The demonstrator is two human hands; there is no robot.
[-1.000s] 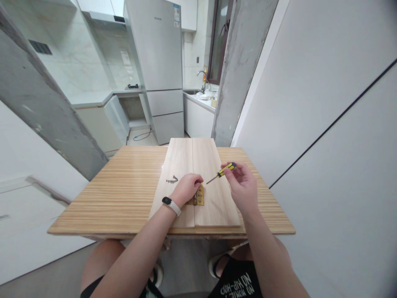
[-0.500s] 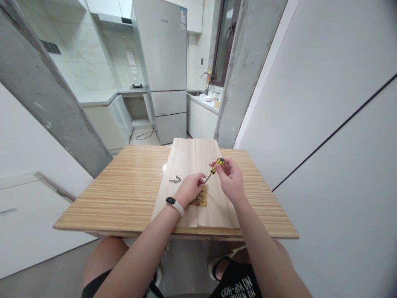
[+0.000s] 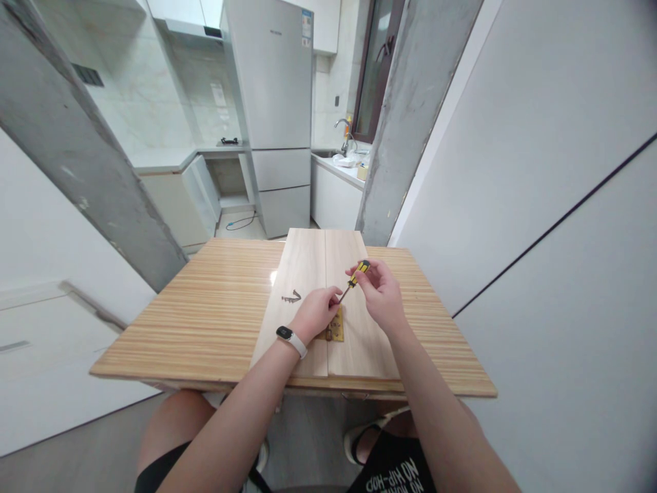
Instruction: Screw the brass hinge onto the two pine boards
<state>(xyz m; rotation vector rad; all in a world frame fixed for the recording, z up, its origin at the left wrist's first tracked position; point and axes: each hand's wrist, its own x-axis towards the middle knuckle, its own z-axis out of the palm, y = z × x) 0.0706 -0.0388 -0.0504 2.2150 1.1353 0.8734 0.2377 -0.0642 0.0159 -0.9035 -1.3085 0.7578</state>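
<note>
Currently the right hand (image 3: 384, 296) grips a yellow-and-black screwdriver (image 3: 359, 273) between thumb and fingers, its shaft slanting down to the left hand (image 3: 315, 313). That hand lies over a brass-coloured hinge (image 3: 337, 327) (whether its fingers pinch anything, I cannot tell), which bridges two pale boards (image 3: 304, 261) near the front edge of the desk (image 3: 220, 294). Dark screws (image 3: 292, 297) lie on the left one, farther from that edge.

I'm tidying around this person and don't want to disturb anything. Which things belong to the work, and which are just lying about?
In the work:
screwdriver, in the right hand
brass-coloured hinge, partly under the left hand
pale boards beneath
loose screws

Probably just lying about:
cable near the fridge
crumpled white thing by the sink
</note>
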